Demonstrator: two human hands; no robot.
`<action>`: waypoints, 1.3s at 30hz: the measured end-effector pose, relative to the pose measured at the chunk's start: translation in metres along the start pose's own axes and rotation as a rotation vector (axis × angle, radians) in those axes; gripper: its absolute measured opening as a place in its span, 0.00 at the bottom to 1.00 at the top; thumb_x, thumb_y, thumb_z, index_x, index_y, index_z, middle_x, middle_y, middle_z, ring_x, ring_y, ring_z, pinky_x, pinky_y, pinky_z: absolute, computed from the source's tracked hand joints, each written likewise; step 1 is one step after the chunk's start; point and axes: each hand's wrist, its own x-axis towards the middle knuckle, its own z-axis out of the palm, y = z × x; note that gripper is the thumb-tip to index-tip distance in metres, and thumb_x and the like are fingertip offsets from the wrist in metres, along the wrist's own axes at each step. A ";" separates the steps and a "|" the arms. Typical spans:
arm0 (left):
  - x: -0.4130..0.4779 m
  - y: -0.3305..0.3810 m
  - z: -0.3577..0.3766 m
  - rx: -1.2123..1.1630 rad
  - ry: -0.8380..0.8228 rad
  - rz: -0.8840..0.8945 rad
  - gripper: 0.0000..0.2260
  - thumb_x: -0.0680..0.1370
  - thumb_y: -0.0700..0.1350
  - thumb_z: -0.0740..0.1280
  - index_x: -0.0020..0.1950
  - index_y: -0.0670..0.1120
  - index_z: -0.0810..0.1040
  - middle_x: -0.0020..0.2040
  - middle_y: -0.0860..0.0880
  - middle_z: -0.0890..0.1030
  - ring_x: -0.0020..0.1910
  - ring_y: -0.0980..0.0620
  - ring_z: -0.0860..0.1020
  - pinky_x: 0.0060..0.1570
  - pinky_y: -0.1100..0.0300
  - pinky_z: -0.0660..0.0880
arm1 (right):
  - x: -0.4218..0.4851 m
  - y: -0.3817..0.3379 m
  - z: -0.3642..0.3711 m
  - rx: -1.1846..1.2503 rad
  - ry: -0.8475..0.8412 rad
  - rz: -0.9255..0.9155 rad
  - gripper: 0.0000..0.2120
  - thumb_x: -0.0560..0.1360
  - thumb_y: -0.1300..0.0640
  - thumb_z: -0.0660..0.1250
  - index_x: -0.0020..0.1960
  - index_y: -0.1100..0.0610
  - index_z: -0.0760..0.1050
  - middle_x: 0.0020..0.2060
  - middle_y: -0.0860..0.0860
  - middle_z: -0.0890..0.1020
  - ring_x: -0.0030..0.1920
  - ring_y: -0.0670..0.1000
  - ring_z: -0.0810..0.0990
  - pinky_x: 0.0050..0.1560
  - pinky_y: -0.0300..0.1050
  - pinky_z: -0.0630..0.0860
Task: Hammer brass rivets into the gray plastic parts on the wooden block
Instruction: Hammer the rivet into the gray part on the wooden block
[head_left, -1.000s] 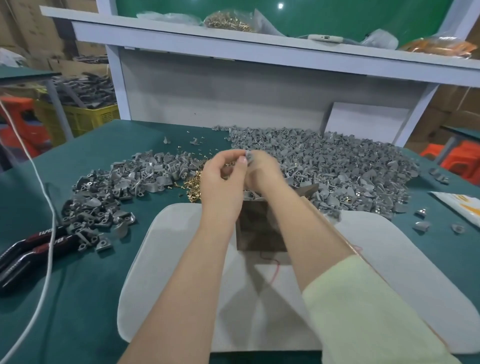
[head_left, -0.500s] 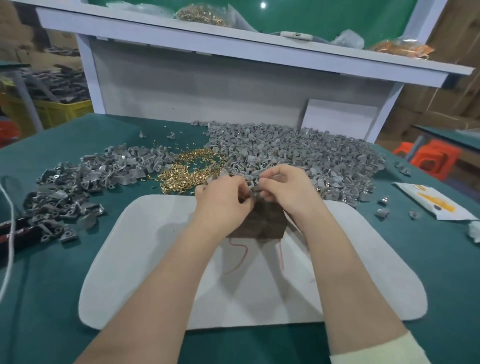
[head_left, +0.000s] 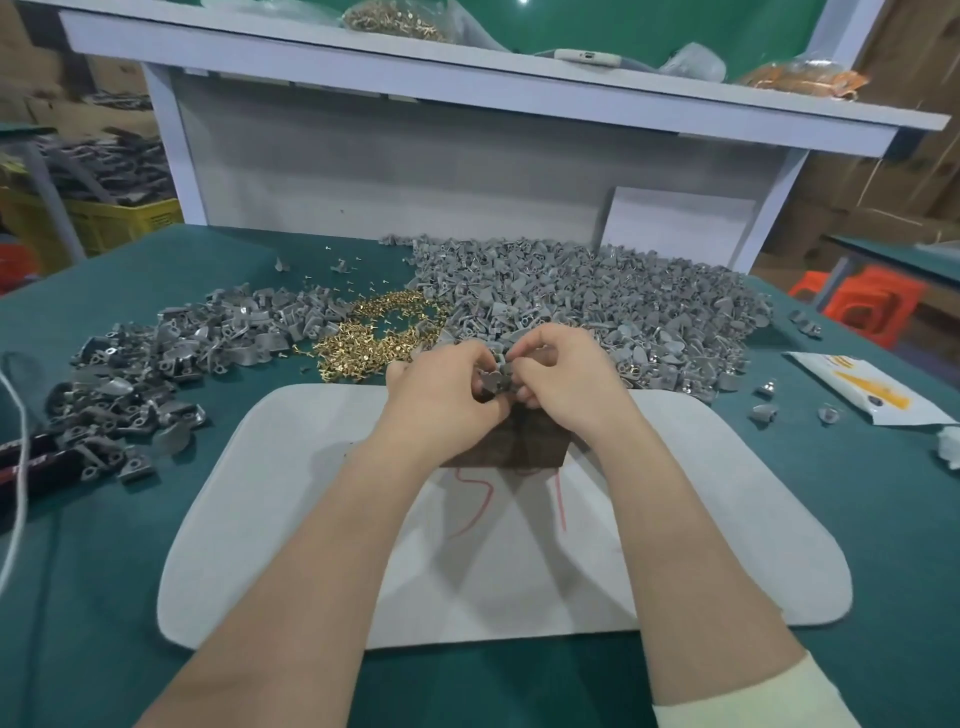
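Over the wooden block (head_left: 524, 449), left hand (head_left: 441, 397) and right hand (head_left: 569, 379) pinch one gray part (head_left: 496, 378).

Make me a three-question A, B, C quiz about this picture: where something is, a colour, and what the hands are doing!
1. Where is the loose pile of brass rivets?
A) on the floor
B) on the table, between the left gray heap and right gray heap
C) in a yellow crate

2. What colour is the table top?
A) red
B) dark green
C) yellow

3. What are the left hand and right hand doing?
A) lying flat
B) swinging a hammer
C) pinching a gray part over the wooden block

Answers: 1 B, the gold rivets lie between both heaps. 2 B, green cloth shows everywhere. 3 C, both hands' fingers curl round the part.
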 end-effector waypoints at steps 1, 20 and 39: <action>0.000 0.001 -0.001 -0.005 -0.015 0.010 0.13 0.72 0.59 0.69 0.51 0.57 0.72 0.39 0.58 0.76 0.47 0.54 0.76 0.51 0.55 0.63 | 0.000 -0.001 0.001 -0.022 0.005 -0.007 0.11 0.73 0.63 0.63 0.37 0.49 0.74 0.39 0.56 0.83 0.41 0.56 0.82 0.52 0.57 0.78; 0.000 0.000 -0.007 -0.038 -0.105 0.026 0.12 0.77 0.43 0.65 0.56 0.58 0.78 0.55 0.51 0.75 0.58 0.45 0.74 0.62 0.46 0.69 | 0.003 0.009 -0.007 0.123 0.098 0.055 0.10 0.72 0.66 0.65 0.38 0.52 0.74 0.35 0.54 0.83 0.36 0.50 0.81 0.52 0.58 0.78; 0.005 0.001 -0.003 -0.345 0.332 -0.025 0.13 0.78 0.44 0.66 0.62 0.48 0.74 0.58 0.50 0.75 0.53 0.53 0.75 0.57 0.58 0.71 | 0.034 -0.012 -0.007 -0.236 0.040 0.082 0.19 0.77 0.50 0.65 0.34 0.63 0.76 0.26 0.51 0.75 0.26 0.50 0.70 0.28 0.39 0.68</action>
